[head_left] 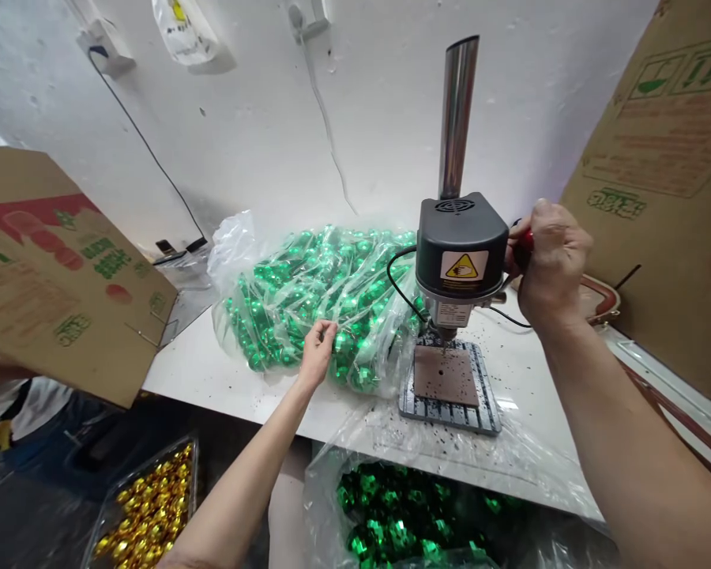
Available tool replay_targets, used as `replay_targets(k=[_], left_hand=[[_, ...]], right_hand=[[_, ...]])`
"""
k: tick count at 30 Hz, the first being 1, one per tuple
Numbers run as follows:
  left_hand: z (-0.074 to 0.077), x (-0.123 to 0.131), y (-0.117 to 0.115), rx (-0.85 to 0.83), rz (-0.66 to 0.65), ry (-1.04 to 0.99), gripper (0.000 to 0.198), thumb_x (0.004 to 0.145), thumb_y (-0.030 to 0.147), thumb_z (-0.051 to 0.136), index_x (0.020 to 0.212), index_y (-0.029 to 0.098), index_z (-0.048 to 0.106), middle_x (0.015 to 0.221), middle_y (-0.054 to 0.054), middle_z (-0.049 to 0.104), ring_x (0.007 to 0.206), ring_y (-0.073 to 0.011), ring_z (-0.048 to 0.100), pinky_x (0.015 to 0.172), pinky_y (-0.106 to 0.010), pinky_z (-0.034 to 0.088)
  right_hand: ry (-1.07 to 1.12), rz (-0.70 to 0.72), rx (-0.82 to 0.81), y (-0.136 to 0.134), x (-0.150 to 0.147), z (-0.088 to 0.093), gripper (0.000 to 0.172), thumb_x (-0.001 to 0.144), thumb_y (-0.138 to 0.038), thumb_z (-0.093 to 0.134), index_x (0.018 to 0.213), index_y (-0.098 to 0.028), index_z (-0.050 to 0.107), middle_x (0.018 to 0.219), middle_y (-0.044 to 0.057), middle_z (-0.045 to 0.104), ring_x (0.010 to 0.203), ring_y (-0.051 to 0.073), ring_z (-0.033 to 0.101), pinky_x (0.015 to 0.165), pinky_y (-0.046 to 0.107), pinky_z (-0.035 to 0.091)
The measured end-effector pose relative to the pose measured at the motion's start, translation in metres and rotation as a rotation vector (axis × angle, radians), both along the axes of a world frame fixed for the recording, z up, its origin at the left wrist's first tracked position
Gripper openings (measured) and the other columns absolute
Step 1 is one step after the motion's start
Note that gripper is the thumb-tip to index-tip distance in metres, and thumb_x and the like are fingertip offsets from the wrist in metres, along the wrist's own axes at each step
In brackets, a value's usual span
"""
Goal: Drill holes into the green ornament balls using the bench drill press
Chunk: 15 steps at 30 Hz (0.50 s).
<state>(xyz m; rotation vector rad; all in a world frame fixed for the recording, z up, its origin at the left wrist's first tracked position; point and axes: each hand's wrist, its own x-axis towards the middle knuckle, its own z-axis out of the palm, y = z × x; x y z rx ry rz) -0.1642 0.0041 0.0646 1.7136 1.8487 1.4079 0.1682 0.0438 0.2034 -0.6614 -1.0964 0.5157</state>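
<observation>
My right hand (550, 254) is wrapped round the red-knobbed handle (524, 243) at the side of a small bench drill press (462, 237). Beneath the drill's chuck, a brown square board (445, 374) with a dark hole lies on the slotted metal base (490, 417). My left hand (320, 346) is closed in a pinch in front of a clear plastic bag (231, 261) full of shiny green faceted balls (308, 273). What its fingers hold, if anything, is too small to make out.
Dark shavings dot the white table (195, 379). Below its edge, another clear bag (325, 490) holds green balls, and a clear tub (194, 466) holds gold ones. Cardboard boxes stand left (65, 292) and right (657, 205). Part of another person (29, 411) shows at far left.
</observation>
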Motion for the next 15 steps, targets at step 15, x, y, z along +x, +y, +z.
replay_targets(k=[15], left_hand=[[-0.058,-0.027,-0.048,-0.228,0.274,-0.717,0.043,0.087,0.061,0.067,0.093,0.019,0.062,0.084,-0.006,0.069,0.073,-0.0204,0.065,0.065,-0.031,0.051]], right_hand=[[0.057,0.041,0.001,-0.001,0.000,0.002,0.036,0.085,-0.051,0.058,0.064,-0.023,0.050,0.044,-0.006,0.044,0.035,0.007,0.037,0.037,0.027,0.022]])
